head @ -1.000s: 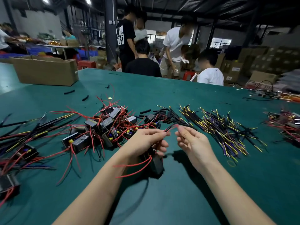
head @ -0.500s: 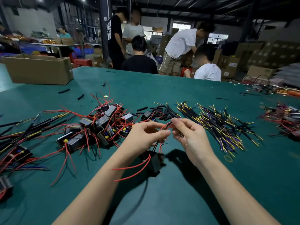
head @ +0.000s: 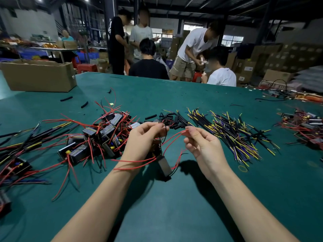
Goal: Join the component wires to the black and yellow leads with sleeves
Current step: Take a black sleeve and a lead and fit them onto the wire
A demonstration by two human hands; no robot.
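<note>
Two hands work above our green table (head: 192, 198): left hand (head: 141, 142) pinches a black lead (head: 164, 132), right hand (head: 202, 145) pinches a red wire (head: 172, 137). Behind, we see stacked cartons (head: 279, 58).

Both hands (head: 174, 142) raised — fingers pinched.

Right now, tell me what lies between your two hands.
Head view: a red wire arcs across the gap from the left hand to the right hand, whose fingertips pinch its end; green table behind.
</note>
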